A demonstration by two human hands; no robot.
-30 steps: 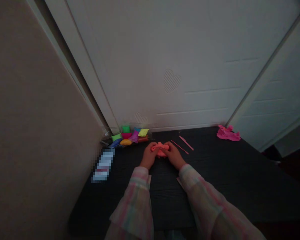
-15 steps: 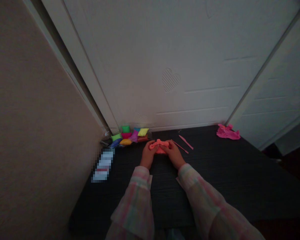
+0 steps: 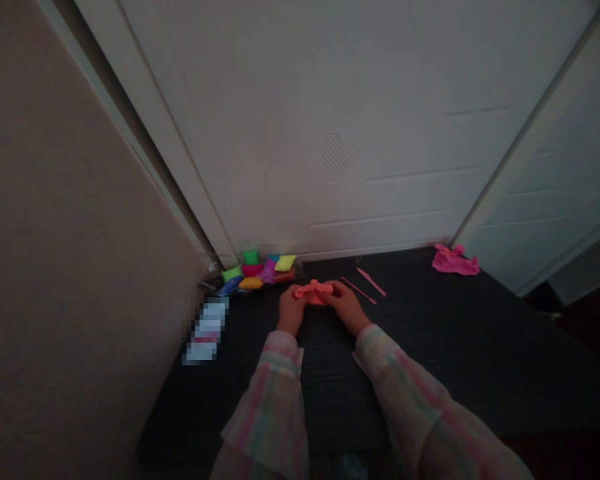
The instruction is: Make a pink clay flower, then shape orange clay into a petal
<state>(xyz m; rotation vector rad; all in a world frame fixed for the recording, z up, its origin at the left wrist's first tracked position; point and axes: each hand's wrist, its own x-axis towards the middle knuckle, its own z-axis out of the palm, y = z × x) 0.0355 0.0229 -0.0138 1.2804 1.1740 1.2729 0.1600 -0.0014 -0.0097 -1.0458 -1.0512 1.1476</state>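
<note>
Between my two hands is a bright coral-pink piece of modelling clay (image 3: 315, 291), with a long bumpy upper edge and a wider part below. My left hand (image 3: 292, 311) is closed around its left end. My right hand (image 3: 349, 308) grips the right end, fingers partly hidden behind the clay. Just right of my right hand lie two pink modelling tools: a thin stick (image 3: 359, 290) and a flat knife-like one (image 3: 371, 282).
Several coloured clay packets (image 3: 251, 271) lie at the back left of the dark table (image 3: 340, 393). In front of them is a blurred-out pale item (image 3: 207, 331). A crumpled pink piece (image 3: 455, 261) rests at the back right. A white panelled door (image 3: 300, 133) stands behind.
Both hands have shifted slightly left with the clay. My thumbs have moved lower and apart, so more of the clay's upper edge shows. The view has tilted a little.
</note>
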